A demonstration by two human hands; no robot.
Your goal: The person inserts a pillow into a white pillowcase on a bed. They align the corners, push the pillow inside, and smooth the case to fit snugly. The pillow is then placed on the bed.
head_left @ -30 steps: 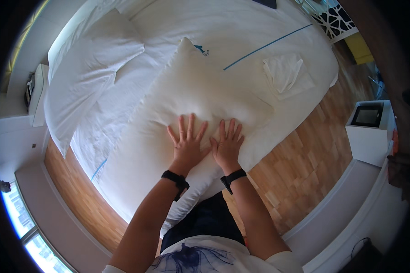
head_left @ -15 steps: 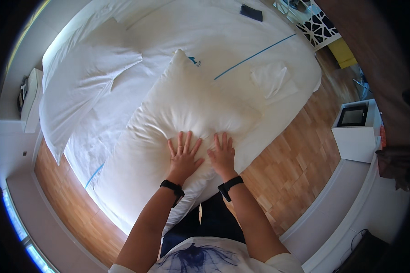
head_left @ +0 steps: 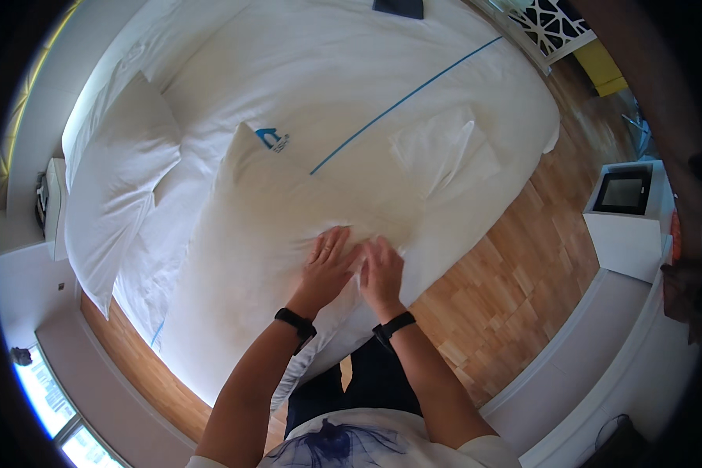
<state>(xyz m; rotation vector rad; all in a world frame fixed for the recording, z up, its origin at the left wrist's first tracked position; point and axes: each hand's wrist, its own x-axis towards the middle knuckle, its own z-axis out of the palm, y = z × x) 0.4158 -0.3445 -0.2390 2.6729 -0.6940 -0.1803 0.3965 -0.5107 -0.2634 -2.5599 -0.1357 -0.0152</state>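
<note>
Both hands have slid toward the right end of the pillow (head_left: pixel 265 257) since the earlier frames, and the view now takes in more of the bed (head_left: pixel 351 70). The left hand (head_left: pixel 327 261) lies flat on the white fabric with its fingers loosely spread, a ring on one of them; the right hand (head_left: pixel 382 273) rests just beside it, fingers closer together and pointing up toward the far side, where the cloth bunches into small creases. Neither hand pinches anything that I can make out; both press down with open palms. The pillow lies slantwise across the near side of the bed, its far corner by a small blue mark (head_left: pixel 271 139) on the duvet, and a second pillow (head_left: pixel 113 195) sits well to the left. A folded white cloth (head_left: pixel 444 148) lies to the right. This looks like the smoothing stage; the next stroke calls for even pressure outward so the creases under the fingertips flatten.
</note>
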